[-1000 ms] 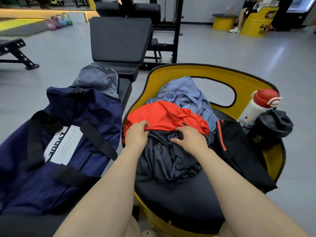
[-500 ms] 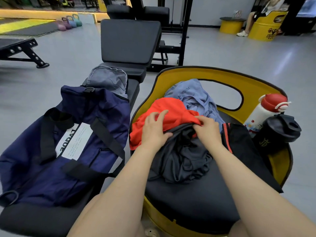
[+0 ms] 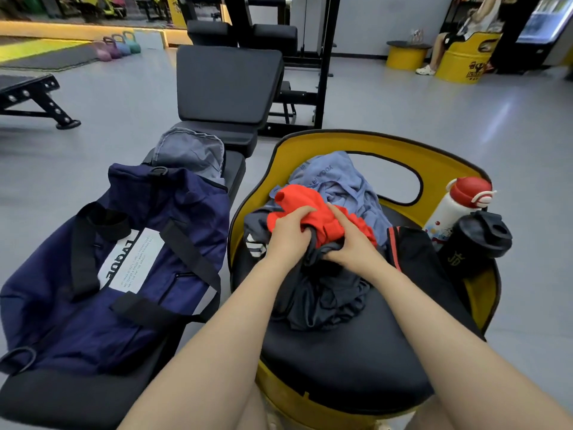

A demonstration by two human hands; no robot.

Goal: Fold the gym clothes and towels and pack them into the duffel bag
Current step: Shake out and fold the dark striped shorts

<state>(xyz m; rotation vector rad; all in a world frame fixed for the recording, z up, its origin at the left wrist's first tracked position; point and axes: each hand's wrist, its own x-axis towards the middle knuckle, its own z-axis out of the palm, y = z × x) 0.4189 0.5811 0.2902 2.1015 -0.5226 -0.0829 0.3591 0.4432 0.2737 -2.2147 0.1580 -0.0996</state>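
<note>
A pile of clothes lies on the black seat of a yellow barrel chair [image 3: 350, 361]. My left hand [image 3: 290, 232] grips a bunched red garment [image 3: 299, 201]. My right hand [image 3: 352, 243] holds the same red cloth where it meets a crumpled dark grey garment [image 3: 325, 293]. A light blue shirt [image 3: 335, 181] sits behind them, and black shorts with a red stripe [image 3: 412, 256] lie to the right. The navy duffel bag [image 3: 102, 268] rests on a gym bench at the left, its grey-lined flap [image 3: 189, 153] open at the far end.
A white bottle with a red cap [image 3: 455, 206] and a black shaker [image 3: 477, 240] stand at the chair's right edge. An inclined black bench [image 3: 229, 85] and a rack rise behind. A person sits on a yellow barrel [image 3: 462, 57] at the far right. Kettlebells [image 3: 117, 46] line the far left.
Both hands moved from the grey garment's top edge up onto the red garment, closed on it and bunched it, uncovering a dark striped cloth on the left.
</note>
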